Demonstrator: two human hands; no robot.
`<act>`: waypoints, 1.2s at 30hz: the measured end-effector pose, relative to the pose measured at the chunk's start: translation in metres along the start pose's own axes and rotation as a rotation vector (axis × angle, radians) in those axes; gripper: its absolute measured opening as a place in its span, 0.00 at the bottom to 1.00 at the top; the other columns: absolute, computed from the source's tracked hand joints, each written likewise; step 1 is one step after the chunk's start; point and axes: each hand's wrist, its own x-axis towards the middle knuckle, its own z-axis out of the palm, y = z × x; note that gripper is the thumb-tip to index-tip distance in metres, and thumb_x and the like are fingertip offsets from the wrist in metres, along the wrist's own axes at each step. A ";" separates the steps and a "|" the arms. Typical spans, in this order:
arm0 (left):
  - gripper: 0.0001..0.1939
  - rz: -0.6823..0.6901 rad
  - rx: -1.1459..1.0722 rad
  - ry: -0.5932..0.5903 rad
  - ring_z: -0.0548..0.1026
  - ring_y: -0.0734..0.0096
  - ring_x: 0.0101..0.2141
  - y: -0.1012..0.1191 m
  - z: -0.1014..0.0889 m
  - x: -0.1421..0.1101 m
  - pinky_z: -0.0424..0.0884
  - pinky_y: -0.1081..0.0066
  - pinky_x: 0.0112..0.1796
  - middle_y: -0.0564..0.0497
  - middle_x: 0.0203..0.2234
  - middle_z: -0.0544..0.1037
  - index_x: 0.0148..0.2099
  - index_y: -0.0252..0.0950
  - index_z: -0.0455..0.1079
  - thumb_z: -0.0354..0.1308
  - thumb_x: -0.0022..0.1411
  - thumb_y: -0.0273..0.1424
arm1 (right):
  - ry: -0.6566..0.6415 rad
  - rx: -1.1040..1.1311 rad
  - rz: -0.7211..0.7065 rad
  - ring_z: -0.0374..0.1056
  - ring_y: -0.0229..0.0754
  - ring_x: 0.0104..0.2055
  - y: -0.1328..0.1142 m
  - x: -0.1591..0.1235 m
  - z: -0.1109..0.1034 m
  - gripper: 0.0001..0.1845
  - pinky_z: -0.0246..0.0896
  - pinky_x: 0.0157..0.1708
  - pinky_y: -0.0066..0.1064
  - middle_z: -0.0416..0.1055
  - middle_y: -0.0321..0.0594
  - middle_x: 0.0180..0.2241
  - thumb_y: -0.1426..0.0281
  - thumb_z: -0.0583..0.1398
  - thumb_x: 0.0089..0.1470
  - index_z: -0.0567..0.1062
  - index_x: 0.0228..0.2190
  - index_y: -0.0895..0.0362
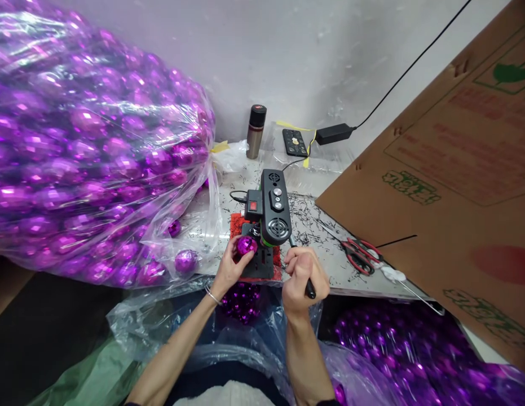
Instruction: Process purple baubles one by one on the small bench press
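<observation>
My left hand (pixel 233 264) pinches a shiny purple faceted ball (pixel 246 246) at the front of a small black bench machine (pixel 276 203). The machine has round vents, knobs and a red switch, and its black base (pixel 262 265) stands on a red mat (pixel 235 224). Closed around the machine's black lever handle (pixel 310 289) is my right hand (pixel 305 273), just right of the base. Whether the ball touches the machine's working tip is hidden. Another purple ball (pixel 186 261) lies on the table to the left of my left hand.
A large clear bag of purple balls (pixel 97 152) fills the left. A cardboard box (pixel 448 186) leans in on the right, with red-handled scissors (pixel 359 254) beside it. Behind stand a flask (pixel 256 132), a phone (pixel 294 142) and a power adapter (pixel 335 133). Black scraps (pixel 307 225) litter the table.
</observation>
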 end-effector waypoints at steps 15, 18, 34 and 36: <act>0.29 0.434 0.654 -0.059 0.81 0.52 0.56 -0.016 0.007 -0.003 0.73 0.50 0.62 0.43 0.55 0.82 0.65 0.40 0.67 0.69 0.66 0.40 | -0.041 -0.054 -0.013 0.67 0.36 0.26 0.002 -0.009 -0.004 0.20 0.59 0.27 0.31 0.62 0.30 0.21 0.77 0.51 0.68 0.64 0.23 0.53; 0.29 0.456 0.656 -0.049 0.81 0.51 0.57 -0.020 0.012 -0.002 0.70 0.48 0.65 0.43 0.55 0.82 0.65 0.41 0.67 0.69 0.66 0.40 | -0.050 -0.049 -0.009 0.67 0.35 0.27 0.001 -0.010 -0.006 0.20 0.59 0.28 0.30 0.63 0.30 0.21 0.77 0.51 0.68 0.65 0.23 0.53; 0.30 0.326 0.485 -0.090 0.78 0.49 0.60 -0.015 0.014 0.000 0.64 0.46 0.68 0.43 0.56 0.82 0.62 0.42 0.71 0.71 0.63 0.45 | 0.067 -0.074 -0.148 0.66 0.37 0.24 0.045 -0.059 0.006 0.21 0.66 0.33 0.37 0.66 0.31 0.22 0.71 0.48 0.72 0.66 0.25 0.52; 0.30 0.333 0.491 -0.092 0.78 0.49 0.60 -0.015 0.014 0.000 0.65 0.46 0.68 0.43 0.56 0.82 0.63 0.42 0.70 0.70 0.63 0.45 | 0.076 -0.077 -0.155 0.65 0.37 0.24 0.047 -0.059 0.007 0.21 0.66 0.33 0.37 0.66 0.31 0.23 0.70 0.47 0.72 0.65 0.25 0.52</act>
